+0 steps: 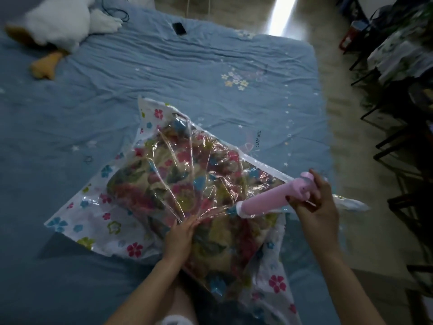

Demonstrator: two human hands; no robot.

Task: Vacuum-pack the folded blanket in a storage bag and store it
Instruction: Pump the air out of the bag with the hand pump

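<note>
A clear storage bag [93,221] printed with coloured flowers lies on the blue bed, tilted up toward me. Inside it is the folded flowered blanket [168,184], with the plastic wrinkled tight over it. A pink hand pump [264,201] stands on the bag's right side, its white base pressed to the plastic. My right hand [314,202] grips the pump's handle end. My left hand [179,233] lies flat on the bag with fingers spread, pressing on the blanket.
The blue bed sheet [164,73] spreads out beyond the bag. A white plush toy [58,22] lies at the far left, with a dark phone [179,28] further along the far edge. Floor and dark racks [398,113] are to the right of the bed.
</note>
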